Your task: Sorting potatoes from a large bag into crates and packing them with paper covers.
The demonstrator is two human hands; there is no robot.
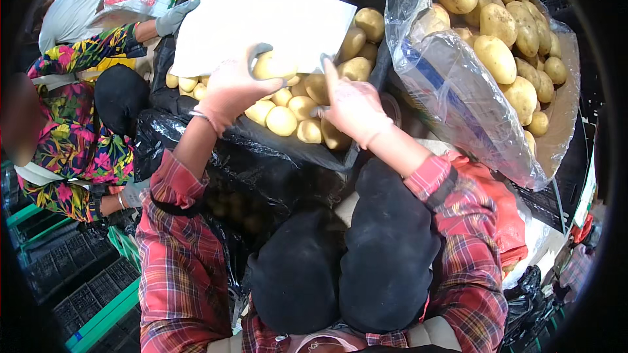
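My left hand (228,87), in a pale glove with dark fingertips, is curled around a large yellow potato (273,66). It holds the potato at the near edge of a white sheet (260,19). My right hand (357,103), gloved alike, holds nothing; its index finger points at the sheet's near right corner and its thumb is spread apart. The sheet covers part of the potatoes (281,121) in a crate with a black liner (294,149). More potatoes (357,68) show along the sheet's right side.
On the right stands a cardboard box (564,103) of potatoes with a clear plastic liner (456,88). At the left a co-worker's gloved hand (175,17) touches the crate's side by the sheet. Black plastic (260,169) hangs before my knees (387,245). Black-and-green crates (93,299) stand lower left.
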